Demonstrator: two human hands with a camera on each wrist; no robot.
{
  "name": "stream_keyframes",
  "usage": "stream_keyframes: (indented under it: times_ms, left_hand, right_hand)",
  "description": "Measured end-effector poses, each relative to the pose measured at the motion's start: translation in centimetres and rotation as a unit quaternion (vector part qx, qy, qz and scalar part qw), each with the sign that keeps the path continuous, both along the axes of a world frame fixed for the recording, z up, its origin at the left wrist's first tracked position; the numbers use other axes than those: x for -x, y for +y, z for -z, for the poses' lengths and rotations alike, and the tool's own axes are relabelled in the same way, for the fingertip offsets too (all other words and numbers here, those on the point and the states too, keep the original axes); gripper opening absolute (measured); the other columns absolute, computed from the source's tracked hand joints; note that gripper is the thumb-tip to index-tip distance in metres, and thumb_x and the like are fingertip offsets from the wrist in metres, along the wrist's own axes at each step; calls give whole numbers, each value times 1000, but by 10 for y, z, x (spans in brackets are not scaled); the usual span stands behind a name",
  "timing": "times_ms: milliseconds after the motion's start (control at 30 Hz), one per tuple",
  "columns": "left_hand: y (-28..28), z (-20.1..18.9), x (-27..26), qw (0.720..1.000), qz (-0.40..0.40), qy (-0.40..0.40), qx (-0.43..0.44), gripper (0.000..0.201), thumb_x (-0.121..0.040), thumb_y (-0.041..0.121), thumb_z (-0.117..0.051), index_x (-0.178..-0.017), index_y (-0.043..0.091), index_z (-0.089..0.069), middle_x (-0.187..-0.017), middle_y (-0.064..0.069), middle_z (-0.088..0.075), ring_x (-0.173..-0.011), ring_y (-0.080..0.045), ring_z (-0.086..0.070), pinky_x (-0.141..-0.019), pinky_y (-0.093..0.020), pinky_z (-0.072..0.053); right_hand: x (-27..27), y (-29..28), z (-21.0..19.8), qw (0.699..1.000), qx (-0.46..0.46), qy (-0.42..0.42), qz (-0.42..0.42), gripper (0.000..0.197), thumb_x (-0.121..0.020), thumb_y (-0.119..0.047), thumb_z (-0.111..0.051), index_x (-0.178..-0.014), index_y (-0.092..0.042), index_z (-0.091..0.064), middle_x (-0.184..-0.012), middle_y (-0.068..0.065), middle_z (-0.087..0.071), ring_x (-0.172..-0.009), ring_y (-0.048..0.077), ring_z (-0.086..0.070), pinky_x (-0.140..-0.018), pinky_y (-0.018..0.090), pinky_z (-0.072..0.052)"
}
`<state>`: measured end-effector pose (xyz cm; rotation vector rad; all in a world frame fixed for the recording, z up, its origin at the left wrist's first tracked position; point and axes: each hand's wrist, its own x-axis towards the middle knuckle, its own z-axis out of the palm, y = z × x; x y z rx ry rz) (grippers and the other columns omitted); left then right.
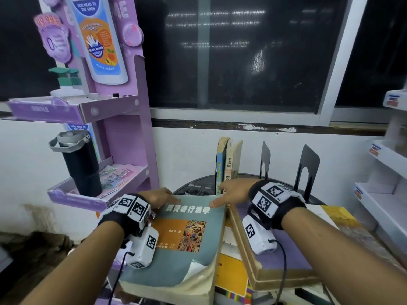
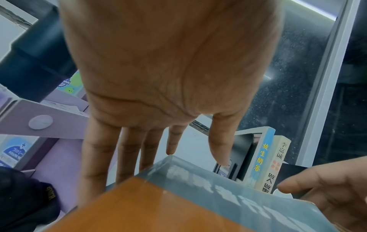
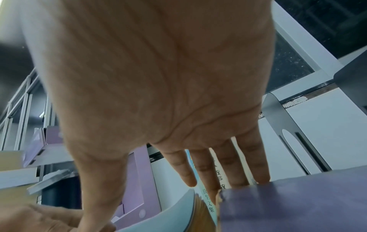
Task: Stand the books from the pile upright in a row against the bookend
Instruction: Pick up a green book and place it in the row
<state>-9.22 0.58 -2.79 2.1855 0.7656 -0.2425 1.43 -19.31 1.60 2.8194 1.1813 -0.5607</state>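
Observation:
A thick grey-teal book (image 1: 182, 243) with an orange panel lies flat on top of the pile, nearest me. My left hand (image 1: 159, 197) reaches over its far left corner with straight fingers (image 2: 127, 157) running down past the edge. My right hand (image 1: 223, 194) is at its far right corner, thumb lying on the cover and straight fingers (image 3: 224, 166) pointing at the standing books. Two thin books (image 1: 228, 164) stand upright at the back. To their right stand two black bookends, one close (image 1: 265, 160) and one farther right (image 1: 307, 168). A purple-covered book (image 1: 284, 258) lies in the pile under my right wrist.
A purple cardboard display rack (image 1: 123, 119) stands at the left, with a black flask (image 1: 80, 164) on its lower shelf. A white wall and dark window are right behind. White shelves (image 1: 383, 194) stand at the right. Yellow books (image 1: 231, 274) lie lower in the pile.

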Motion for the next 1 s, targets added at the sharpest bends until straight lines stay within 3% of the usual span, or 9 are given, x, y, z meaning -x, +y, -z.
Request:
stream_keyframes:
  times_ms: [133, 233, 300, 367, 433, 533, 767, 867, 1000]
  left_hand:
    - [1, 2, -2, 1000, -9, 12, 14, 70, -91, 39, -60, -147, 19, -26, -145, -17, -38, -126, -35, -42, -88, -42, -47]
    - [3, 4, -4, 1000, -8, 28, 9, 75, -88, 37, -65, -149, 20, -23, -145, -17, -37, -129, -36, -41, -95, -42, -44]
    - [3, 5, -4, 999, -5, 42, 5, 76, -88, 36, -66, -148, 19, -23, -145, -16, -38, -128, -35, -42, -94, -40, -43]
    - [3, 5, -4, 998, 3, 57, -2, 74, -89, 36, -64, -147, 18, -23, -143, -16, -40, -124, -34, -46, -91, -38, -44]
    - [4, 6, -4, 998, 7, 60, -1, 76, -88, 37, -65, -148, 19, -22, -141, -16, -42, -122, -35, -48, -94, -41, -46]
    - [6, 9, -2, 999, 2, 52, 6, 79, -84, 39, -69, -146, 20, -24, -136, -16, -47, -118, -35, -51, -97, -48, -47]
    - [6, 7, 2, 999, 7, 39, -10, 75, -85, 40, -67, -145, 17, -27, -137, -15, -47, -118, -33, -51, -93, -42, -49]
    - [7, 5, 3, 999, 4, 28, -18, 76, -84, 39, -69, -144, 16, -29, -136, -14, -49, -117, -33, -53, -96, -45, -49]
    - [6, -2, 8, 1000, -4, -2, 24, 72, -84, 32, -70, -143, 17, -32, -133, -12, -50, -109, -30, -53, -88, -43, -50]
  right_hand:
    - [4, 3, 0, 1000, 12, -1, 0, 86, -87, -63, -54, -148, -8, -32, -152, 10, -38, -135, 27, -40, -109, 38, -36]
    - [4, 6, 2, 1000, 21, -5, -6, 84, -84, -63, -57, -144, -9, -37, -146, 8, -44, -129, 26, -46, -103, 36, -41]
    - [4, 8, 3, 1000, 31, -3, -7, 77, -83, -62, -60, -136, -8, -47, -137, 9, -53, -119, 26, -54, -89, 32, -44]
    - [4, 9, 3, 999, 36, 7, -10, 70, -83, -58, -64, -128, -5, -54, -128, 14, -60, -98, 23, -62, -72, 27, -43]
    - [5, 10, 3, 999, 40, 12, -11, 64, -83, -52, -67, -124, -4, -56, -119, 13, -64, -73, 17, -57, -57, 23, -41]
    - [7, 10, 2, 999, 48, 1, -13, 63, -82, -49, -70, -123, -4, -56, -105, 8, -62, -64, 13, -52, -49, 20, -41]
    - [4, 11, 5, 999, 22, -19, -29, 64, -76, -49, -76, -121, -10, -52, -119, 9, -62, -104, 23, -59, -79, 30, -47]
    - [3, 10, 5, 999, 3, -26, -33, 69, -72, -48, -79, -122, -11, -48, -119, 8, -59, -107, 23, -57, -86, 32, -47]
    - [0, 8, 4, 999, -18, -32, -30, 74, -65, -51, -83, -119, -10, -52, -118, 8, -61, -106, 24, -58, -92, 36, -49]
